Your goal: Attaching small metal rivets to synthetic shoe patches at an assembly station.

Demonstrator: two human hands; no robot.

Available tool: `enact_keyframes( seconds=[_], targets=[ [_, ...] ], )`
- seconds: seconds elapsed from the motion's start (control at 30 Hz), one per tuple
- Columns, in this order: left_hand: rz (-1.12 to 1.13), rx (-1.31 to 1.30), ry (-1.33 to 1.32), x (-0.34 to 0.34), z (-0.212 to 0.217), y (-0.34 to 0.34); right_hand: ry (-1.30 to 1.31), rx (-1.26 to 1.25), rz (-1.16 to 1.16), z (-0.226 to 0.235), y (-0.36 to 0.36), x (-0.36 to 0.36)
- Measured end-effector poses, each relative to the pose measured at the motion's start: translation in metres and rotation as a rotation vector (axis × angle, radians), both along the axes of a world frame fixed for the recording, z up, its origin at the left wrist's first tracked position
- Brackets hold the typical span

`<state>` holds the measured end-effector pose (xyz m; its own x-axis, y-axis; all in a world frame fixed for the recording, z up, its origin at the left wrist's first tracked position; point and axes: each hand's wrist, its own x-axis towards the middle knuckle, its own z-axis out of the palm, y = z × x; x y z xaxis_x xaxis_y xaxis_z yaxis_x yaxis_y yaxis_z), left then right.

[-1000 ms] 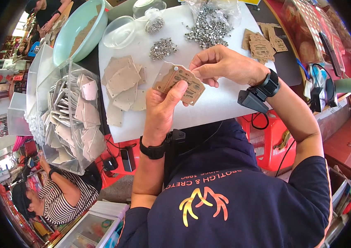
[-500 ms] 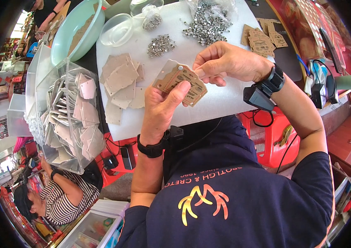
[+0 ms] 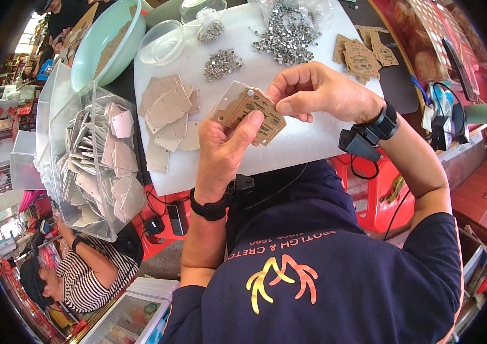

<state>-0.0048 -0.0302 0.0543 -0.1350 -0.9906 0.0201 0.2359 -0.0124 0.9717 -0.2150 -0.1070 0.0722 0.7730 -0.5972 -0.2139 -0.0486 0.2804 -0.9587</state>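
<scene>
My left hand (image 3: 229,137) grips a small printed brown card (image 3: 255,114), its thumb pressed flat on the front. A paler layer shows along the card's upper left edge, and small round metal pieces sit near its corners. My right hand (image 3: 306,94) is pinched at the card's right edge; whatever lies between its fingertips is too small or hidden to name. Beyond the hands, a small heap of silvery metal pieces (image 3: 223,63) and a larger heap (image 3: 287,35) lie on the white work surface (image 3: 197,169). Left of my left hand is a loose pile of greyish blank cards (image 3: 166,109).
A clear bin (image 3: 97,166) full of pale cards stands at the left, with a pale green basin (image 3: 114,49) behind it. Clear plastic tubs (image 3: 162,43) sit at the back. Printed brown cards (image 3: 364,57) lie back right. A person in stripes (image 3: 91,269) is at lower left.
My right hand has turned, its fingers curling closer in at the card's right edge, and its wrist has shifted slightly right. My left hand keeps its hold on the card with hardly any movement.
</scene>
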Motion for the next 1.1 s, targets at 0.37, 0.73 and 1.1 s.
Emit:
enact_keyframes(
  seconds=[0.37, 0.73, 1.1],
  targets=[
    [0.043, -0.029, -0.012, -0.002, -0.010, 0.001, 0.066, -0.295, -0.111, -0.005, 0.011, 0.006],
    [0.092, 0.024, 0.067, -0.009, -0.019, -0.002, 0.054, -0.142, -0.338, -0.010, 0.024, 0.018],
    [0.121, 0.116, 0.100, -0.003, -0.037, 0.002, 0.257, -0.274, -0.176, -0.015, 0.008, 0.009]
  ],
)
